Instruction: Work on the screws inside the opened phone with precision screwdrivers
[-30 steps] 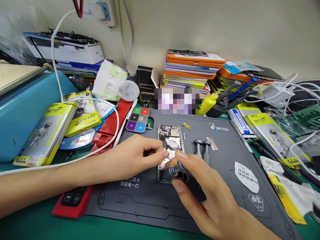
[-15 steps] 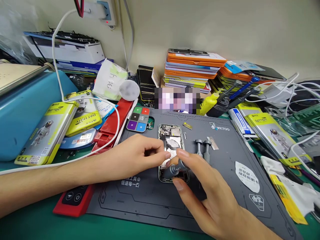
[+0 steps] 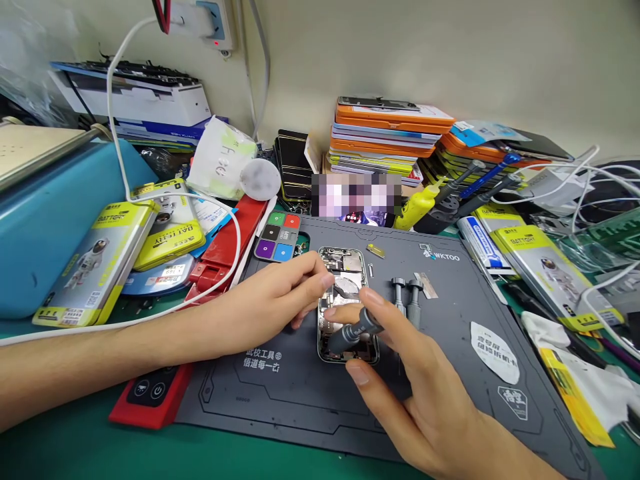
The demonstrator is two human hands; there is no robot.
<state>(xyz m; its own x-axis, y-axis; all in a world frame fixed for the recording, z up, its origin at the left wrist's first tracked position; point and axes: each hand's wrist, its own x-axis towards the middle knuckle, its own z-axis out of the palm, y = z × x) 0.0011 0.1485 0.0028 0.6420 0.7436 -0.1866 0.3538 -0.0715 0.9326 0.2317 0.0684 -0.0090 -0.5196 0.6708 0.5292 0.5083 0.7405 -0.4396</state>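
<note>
An opened phone (image 3: 350,262) lies on the dark grey work mat (image 3: 300,407), its inner parts bare. At its left edge is my left hand (image 3: 285,290), thumb and index finger pressed together over the upper left side; anything between the tips is too small to make out. My right hand (image 3: 425,383) holds a grey screwdriver (image 3: 350,333), tilted across the lower half of the phone, its tip hidden. One right finger reaches under the handle onto the phone's middle. Two more grey screwdrivers (image 3: 414,300) are right of the phone.
A small yellow-topped part (image 3: 375,251) and tiny metal pieces lie above the phone. The colored-square tray (image 3: 277,237) sits at the mat's upper left. Battery packs (image 3: 97,267) flank the mat, a white cable (image 3: 235,247) loops at left, and stacked boxes (image 3: 390,127) stand behind.
My left hand has moved slightly up and left, away from the phone's middle, uncovering more of it. The right hand with the screwdriver stays nearly where it was.
</note>
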